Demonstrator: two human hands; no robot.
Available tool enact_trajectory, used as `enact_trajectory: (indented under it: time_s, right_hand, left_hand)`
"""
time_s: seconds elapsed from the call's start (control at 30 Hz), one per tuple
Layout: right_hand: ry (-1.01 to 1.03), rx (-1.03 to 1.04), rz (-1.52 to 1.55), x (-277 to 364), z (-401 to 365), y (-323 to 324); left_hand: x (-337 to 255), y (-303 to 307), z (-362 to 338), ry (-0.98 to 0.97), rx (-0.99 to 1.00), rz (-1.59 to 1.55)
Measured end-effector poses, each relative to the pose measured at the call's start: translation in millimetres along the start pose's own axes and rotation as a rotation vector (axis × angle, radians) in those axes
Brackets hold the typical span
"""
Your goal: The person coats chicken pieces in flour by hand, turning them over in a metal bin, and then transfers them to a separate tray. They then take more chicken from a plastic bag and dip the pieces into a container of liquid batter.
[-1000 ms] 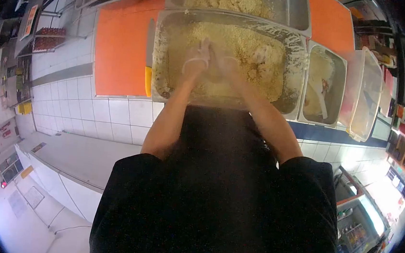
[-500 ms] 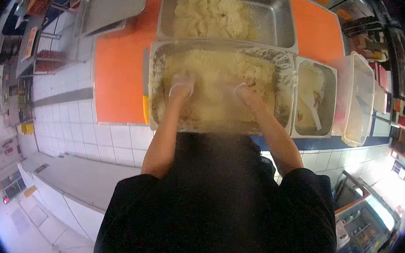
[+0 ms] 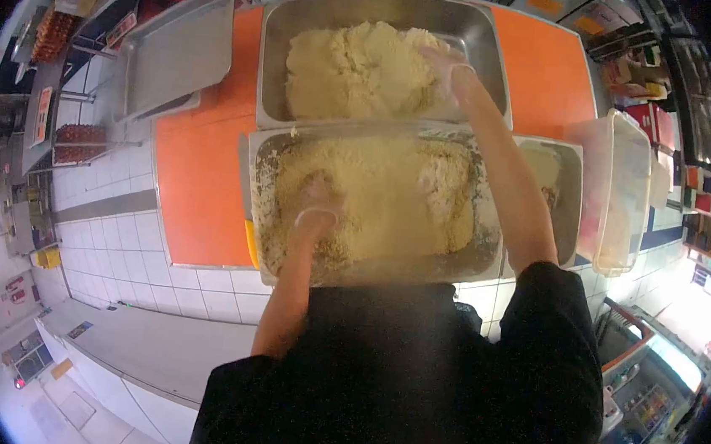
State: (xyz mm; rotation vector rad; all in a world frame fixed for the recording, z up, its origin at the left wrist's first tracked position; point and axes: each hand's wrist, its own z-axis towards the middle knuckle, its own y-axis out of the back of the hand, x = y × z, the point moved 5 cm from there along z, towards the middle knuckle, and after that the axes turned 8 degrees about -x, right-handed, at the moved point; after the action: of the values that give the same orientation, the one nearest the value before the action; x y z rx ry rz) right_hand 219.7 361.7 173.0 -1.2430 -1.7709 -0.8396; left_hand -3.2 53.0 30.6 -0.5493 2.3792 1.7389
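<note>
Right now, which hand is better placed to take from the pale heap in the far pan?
Right, I'd say: the right hand rests on the pale heap in the far pan; the left hand is down in the near crumb tray.

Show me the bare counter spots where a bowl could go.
Orange counter left of the near pan, below the tray, is bare. A smaller orange patch lies between far pan and tub. Crowded: near pan, small pan and tub sit packed on the right.

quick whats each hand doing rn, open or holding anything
left hand: sunk in the crumbs of the near tray, cannot tell open or closed
right hand: against the pale mound in the far pan, cannot tell
</note>
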Motion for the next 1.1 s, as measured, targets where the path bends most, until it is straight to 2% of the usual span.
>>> enact_trajectory:
  time_s: [0.03, 0.1, 0.13, 0.17, 0.2, 0.27, 0.3, 0.33, 0.37, 0.4, 0.43, 0.5, 0.53, 0.6, 0.63, 0.67, 0.7, 0.73, 0.8, 0.87, 0.9, 0.93, 0.97, 1.03, 1.1]
  right_hand:
    - [0.067, -0.051, -0.098, -6, 33, 5]
    - [0.127, -0.129, -0.066, -16, 80, 0]
    - [0.184, -0.208, -0.037, -16, 98, 0]
    - [0.178, -0.209, -0.036, -17, 113, -1]
    - [0.144, -0.208, -0.038, -20, 124, -3]
    - [0.099, -0.208, -0.038, -45, 168, 6]
    - [-0.013, -0.149, 0.122, -85, 211, 19]
    - [-0.125, -0.091, 0.282, -112, 233, 25]
    - [-0.13, -0.095, 0.281, -104, 225, 22]
    - [0.13, -0.282, -0.315, -73, 209, 23]
    - [0.388, -0.448, -0.916, -54, 194, 19]
    - [0.93, -0.543, -0.688, -83, 221, 33]
    - [0.763, -0.464, -0.732, -46, 169, 26]
    - [0.67, -0.454, -0.716, 11, 66, 11]
    - [0.68, -0.461, -0.71, 30, 29, 8]
    - [0.677, -0.459, -0.704, 42, -4, 7]
    - [0.652, -0.451, -0.689, 55, -35, 6]
    - [0.652, -0.451, -0.695, 53, -65, 4]
    - [0.287, -0.31, -0.462, 28, -115, 3]
    - [0.048, -0.091, -0.596, 4, -170, -15]
    - [0.001, 0.053, -0.773, -48, -165, -11]
    - [0.081, 0.152, -0.955, -70, -190, -21]
    - [0.088, 0.146, -0.956, -80, -214, -27]
    - [-0.168, 0.275, -0.812, -108, -251, -36]
    - [-0.117, 0.307, -0.795, -142, -243, -52]
  left_hand:
    - [7, -17, -1, 0.0, -0.006, 0.002]
    - [15, -35, -3, -0.005, -0.248, 0.141]
    - [2, -6, 0, -0.005, -0.244, 0.144]
    - [-17, 41, 0, 0.173, -0.006, -0.036]
    - [-27, 60, -4, 0.351, 0.235, -0.217]
    - [-3, 9, -2, 0.315, 0.209, -0.104]
    - [4, -7, 0, 0.273, 0.171, 0.005]
    - [-5, 10, -1, 0.271, 0.177, 0.005]
    - [-23, 47, -3, 0.302, 0.117, -0.029]
    - [-33, 67, -4, 0.333, 0.059, -0.064]
    - [-16, 35, 2, 0.334, 0.07, -0.066]
    - [23, -49, 4, 0.067, -0.078, -0.053]
    - [19, -52, -1, 0.065, -0.045, -0.057]
    - [-6, -31, -1, -0.26, 0.102, 0.875]
    - [-23, 4, 5, -0.265, 0.095, 0.874]
    - [-32, 43, 4, 0.046, 0.176, 0.48]
    - [-33, 58, 1, 0.349, 0.244, 0.074]
    - [-25, 43, -1, 0.347, 0.245, 0.068]
    - [-9, 21, -4, 0.103, -0.13, -0.087]
    - [-17, 21, -21, 0.064, -0.079, -0.068]
    - [-26, 25, -26, 0.023, -0.04, -0.049]
    - [-34, 28, -35, -0.015, 0.001, -0.028]
    - [-43, 32, -40, -0.055, 0.036, -0.008]
    - [-54, 28, -47, -0.104, 0.066, 0.015]
    - [-46, 9, -63, 0.155, 0.148, -0.22]
